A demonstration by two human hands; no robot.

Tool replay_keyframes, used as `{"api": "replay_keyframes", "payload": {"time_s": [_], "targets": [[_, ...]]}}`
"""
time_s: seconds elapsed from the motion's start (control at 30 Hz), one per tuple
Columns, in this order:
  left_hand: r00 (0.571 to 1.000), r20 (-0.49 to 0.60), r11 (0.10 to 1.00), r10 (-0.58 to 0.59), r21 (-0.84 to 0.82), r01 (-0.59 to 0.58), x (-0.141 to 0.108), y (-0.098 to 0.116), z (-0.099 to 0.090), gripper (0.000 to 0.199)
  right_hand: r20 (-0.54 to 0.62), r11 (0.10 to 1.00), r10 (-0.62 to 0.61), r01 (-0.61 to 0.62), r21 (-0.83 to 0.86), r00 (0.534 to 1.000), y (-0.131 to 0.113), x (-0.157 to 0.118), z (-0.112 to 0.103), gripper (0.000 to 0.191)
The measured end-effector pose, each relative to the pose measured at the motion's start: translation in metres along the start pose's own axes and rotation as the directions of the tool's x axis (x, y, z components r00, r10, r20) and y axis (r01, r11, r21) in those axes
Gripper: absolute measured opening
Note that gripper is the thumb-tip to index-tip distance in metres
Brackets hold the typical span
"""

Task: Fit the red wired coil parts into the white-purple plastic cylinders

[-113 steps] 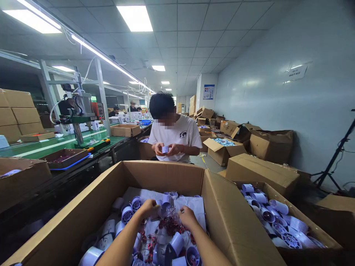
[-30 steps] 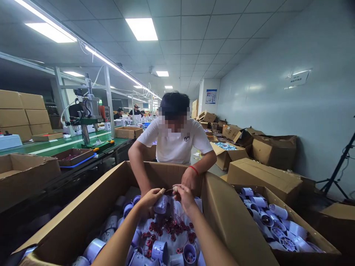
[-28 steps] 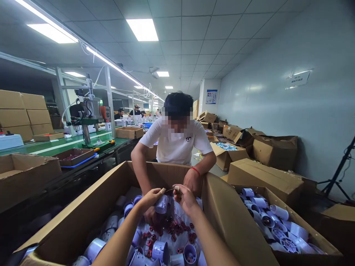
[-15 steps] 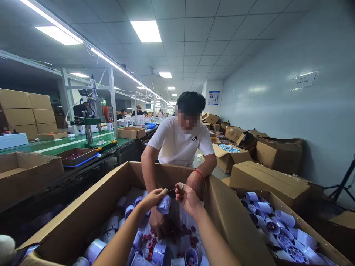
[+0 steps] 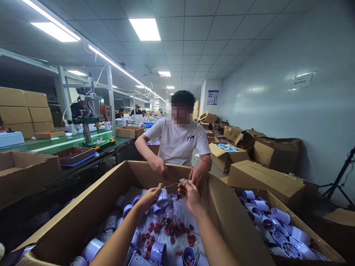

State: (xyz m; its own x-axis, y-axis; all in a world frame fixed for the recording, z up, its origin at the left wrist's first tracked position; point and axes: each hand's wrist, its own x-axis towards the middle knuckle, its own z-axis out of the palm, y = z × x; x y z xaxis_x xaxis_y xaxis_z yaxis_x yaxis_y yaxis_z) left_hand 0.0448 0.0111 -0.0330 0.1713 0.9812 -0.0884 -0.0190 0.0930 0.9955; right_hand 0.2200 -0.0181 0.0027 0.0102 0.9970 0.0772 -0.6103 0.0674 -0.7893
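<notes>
The cups [image 5: 158, 252] look glossy plastic, the carton [image 5: 74, 205] matt cardboard.

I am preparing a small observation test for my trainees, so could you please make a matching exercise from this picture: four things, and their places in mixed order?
Things:
1. thin wire
2. red parts
3. red wristband
4. black tripod

Places:
A. at the far right, near the wall
B. inside the big cardboard box, among pale cups
C. on the co-worker across the box
D. between the left hand and right hand

Right pairs: 1-D, 2-B, 3-C, 4-A
</notes>
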Motion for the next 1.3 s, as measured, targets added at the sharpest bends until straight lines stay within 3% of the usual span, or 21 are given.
{"api": "replay_keyframes", "payload": {"time_s": [0.1, 0.17, 0.23, 0.3, 0.37, 0.4, 0.47, 0.53, 0.63, 0.7, 0.83, 1.03, 1.3], "targets": [[0.995, -0.078, 0.963, -0.063, -0.266, 0.040, 0.000, 0.000, -0.004, 0.040, -0.027, 0.998, 0.001, 0.001, 0.066, 1.000, -0.004, -0.005, 0.002, 0.032], [0.992, -0.061, 0.917, -0.115, -0.390, 0.082, -0.002, 0.001, -0.007, 0.034, -0.011, 0.997, -0.009, 0.009, 0.075, 1.000, -0.006, -0.008, 0.005, 0.032], [0.984, -0.012, 0.902, -0.180, -0.402, 0.160, -0.003, 0.003, -0.008, 0.035, -0.002, 0.998, -0.013, 0.013, 0.068, 1.000, -0.006, -0.010, 0.007, 0.034], [0.986, -0.036, 0.945, -0.163, -0.291, 0.146, -0.003, 0.002, -0.008, 0.040, 0.004, 0.999, -0.023, 0.023, 0.046, 1.000, -0.006, -0.011, 0.008, 0.036], [0.989, -0.137, 0.995, 0.061, -0.075, -0.072, 0.000, -0.001, -0.007, 0.047, 0.007, 0.999, -0.043, 0.043, 0.011, 0.999, -0.005, -0.011, 0.008, 0.038], [0.959, -0.177, 0.975, 0.223, 0.062, -0.215, 0.001, -0.003, -0.007, 0.050, 0.010, 0.998, -0.056, 0.056, -0.013, 0.998, -0.004, -0.011, 0.008, 0.038], [0.842, -0.192, 0.842, 0.505, 0.326, -0.430, 0.005, -0.006, -0.008, 0.054, 0.029, 0.994, -0.079, 0.081, -0.078, 0.996, -0.004, -0.011, 0.008, 0.038], [0.733, -0.139, 0.679, 0.666, 0.520, -0.518, 0.008, -0.008, -0.010, 0.049, 0.082, 0.983, -0.094, 0.105, -0.149, 0.992, -0.004, -0.013, 0.009, 0.036], [0.658, -0.068, 0.532, 0.750, 0.653, -0.539, 0.010, -0.010, -0.012, 0.038, 0.183, 0.961, -0.095, 0.138, -0.240, 0.979, -0.005, -0.017, 0.012, 0.031], [0.647, -0.074, 0.528, 0.759, 0.651, -0.545, 0.011, -0.011, -0.013, 0.038, 0.238, 0.942, -0.093, 0.163, -0.293, 0.967, -0.003, -0.020, 0.014, 0.027], [0.674, -0.059, 0.572, 0.736, 0.588, -0.573, 0.010, -0.010, -0.009, 0.038, 0.315, 0.888, -0.092, 0.221, -0.403, 0.945, 0.007, -0.021, 0.015, 0.020], [0.670, -0.111, 0.603, 0.734, 0.560, -0.568, 0.004, -0.005, -0.003, 0.036, 0.349, 0.845, -0.082, 0.251, -0.473, 0.934, 0.018, -0.022, 0.014, 0.017], [0.618, -0.031, 0.530, 0.786, 0.548, -0.647, -0.005, -0.002, 0.004, 0.052, 0.355, 0.845, -0.098, 0.266, -0.464, 0.930, 0.016, -0.024, 0.015, 0.016]]}}
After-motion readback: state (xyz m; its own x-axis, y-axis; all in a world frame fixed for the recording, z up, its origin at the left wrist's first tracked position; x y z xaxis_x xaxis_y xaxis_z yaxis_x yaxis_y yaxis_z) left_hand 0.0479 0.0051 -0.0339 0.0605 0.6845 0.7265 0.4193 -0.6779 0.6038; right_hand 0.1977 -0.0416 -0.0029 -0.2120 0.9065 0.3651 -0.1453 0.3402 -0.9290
